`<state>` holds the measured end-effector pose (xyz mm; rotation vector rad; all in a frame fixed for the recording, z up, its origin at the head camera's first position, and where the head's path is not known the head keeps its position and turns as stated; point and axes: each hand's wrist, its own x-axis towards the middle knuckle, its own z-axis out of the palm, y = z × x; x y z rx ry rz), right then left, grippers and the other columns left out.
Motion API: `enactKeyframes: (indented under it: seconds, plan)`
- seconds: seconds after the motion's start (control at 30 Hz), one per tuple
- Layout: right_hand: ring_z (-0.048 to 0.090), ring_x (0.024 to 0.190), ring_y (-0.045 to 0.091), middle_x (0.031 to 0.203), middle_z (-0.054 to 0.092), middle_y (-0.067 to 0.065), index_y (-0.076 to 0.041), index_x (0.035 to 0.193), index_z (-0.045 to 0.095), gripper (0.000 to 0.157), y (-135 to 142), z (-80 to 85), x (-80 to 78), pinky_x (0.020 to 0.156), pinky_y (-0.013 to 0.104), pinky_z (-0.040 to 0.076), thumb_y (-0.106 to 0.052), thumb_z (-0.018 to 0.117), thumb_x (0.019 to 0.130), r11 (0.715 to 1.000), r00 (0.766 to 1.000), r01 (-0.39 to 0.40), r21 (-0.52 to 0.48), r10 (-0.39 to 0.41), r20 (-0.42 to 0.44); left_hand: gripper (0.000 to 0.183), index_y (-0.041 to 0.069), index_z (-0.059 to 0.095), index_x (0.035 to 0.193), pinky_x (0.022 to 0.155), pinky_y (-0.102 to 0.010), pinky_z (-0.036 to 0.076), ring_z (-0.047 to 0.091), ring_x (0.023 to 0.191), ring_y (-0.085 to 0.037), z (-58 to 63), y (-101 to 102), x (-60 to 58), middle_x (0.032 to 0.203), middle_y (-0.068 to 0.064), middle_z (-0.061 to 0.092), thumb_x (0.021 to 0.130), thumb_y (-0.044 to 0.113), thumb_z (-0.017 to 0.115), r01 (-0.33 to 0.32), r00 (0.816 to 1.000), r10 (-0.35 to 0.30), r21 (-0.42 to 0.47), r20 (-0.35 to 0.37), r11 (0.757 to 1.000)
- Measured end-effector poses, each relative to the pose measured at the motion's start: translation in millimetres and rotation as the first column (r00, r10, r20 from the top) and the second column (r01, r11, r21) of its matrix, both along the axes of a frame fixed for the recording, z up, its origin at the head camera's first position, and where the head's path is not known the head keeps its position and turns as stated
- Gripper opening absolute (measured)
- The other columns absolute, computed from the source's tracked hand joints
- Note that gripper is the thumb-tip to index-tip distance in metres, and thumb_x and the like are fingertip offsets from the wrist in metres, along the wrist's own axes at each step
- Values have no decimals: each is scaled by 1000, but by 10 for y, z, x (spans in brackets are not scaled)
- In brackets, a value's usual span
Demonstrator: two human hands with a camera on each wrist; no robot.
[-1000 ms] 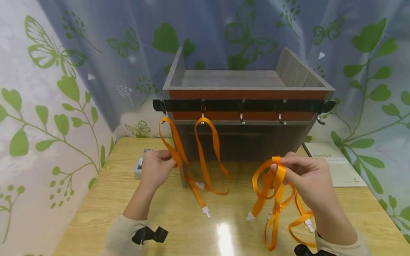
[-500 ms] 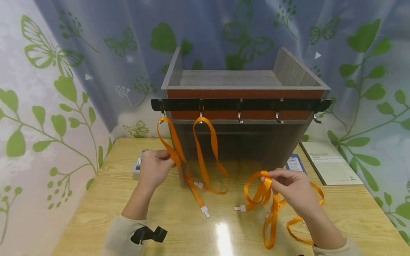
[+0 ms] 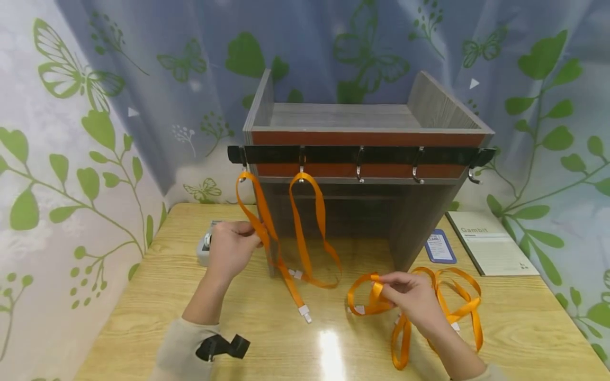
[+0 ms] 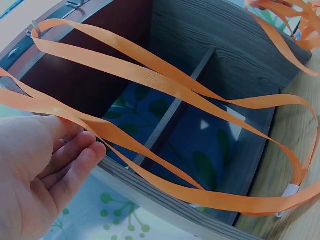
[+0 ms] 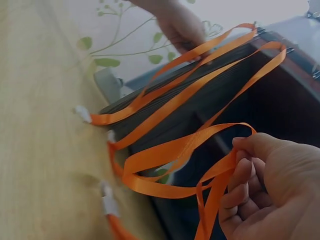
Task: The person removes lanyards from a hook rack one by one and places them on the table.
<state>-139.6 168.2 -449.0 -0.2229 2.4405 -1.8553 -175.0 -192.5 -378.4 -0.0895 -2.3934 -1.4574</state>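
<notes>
My left hand (image 3: 232, 248) pinches the strap of an orange lanyard (image 3: 267, 211) hanging from the leftmost hook of a black hook rail (image 3: 329, 155). A second orange lanyard (image 3: 321, 211) hangs from the hook beside it. Both end in white clips near the tabletop. Low over the table, my right hand (image 3: 412, 296) pinches a looped orange lanyard (image 5: 155, 155) between thumb and fingers. Its white clip (image 3: 359, 309) shows inside the loop. More tangled orange lanyards (image 3: 469, 304) lie on the table behind and beside the right hand.
The rail runs across the front of a grey wooden shelf unit (image 3: 440, 106); its other hooks are bare. To the right lie a blue-edged card (image 3: 440, 246) and a notebook (image 3: 495, 244). A small grey object (image 3: 204, 248) sits behind my left hand on the wooden table (image 3: 157, 296).
My right hand has moved left and down with its lanyard, away from the tangled ones, uncovering the blue-edged card. My left hand stays in place on the hanging strap.
</notes>
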Motion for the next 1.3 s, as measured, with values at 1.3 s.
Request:
enactKeyframes:
  seconds: [1.3]
  plan:
    - [63, 67, 8, 93, 75, 13, 6, 118, 70, 38, 228, -428, -12, 56, 22, 52, -20, 74, 90, 958, 964, -238, 161, 212, 162, 13, -3, 79, 90, 54, -19, 53, 74, 66, -24, 0, 55, 49, 79, -18, 76, 88, 7, 71, -41, 999, 40, -32, -32, 999]
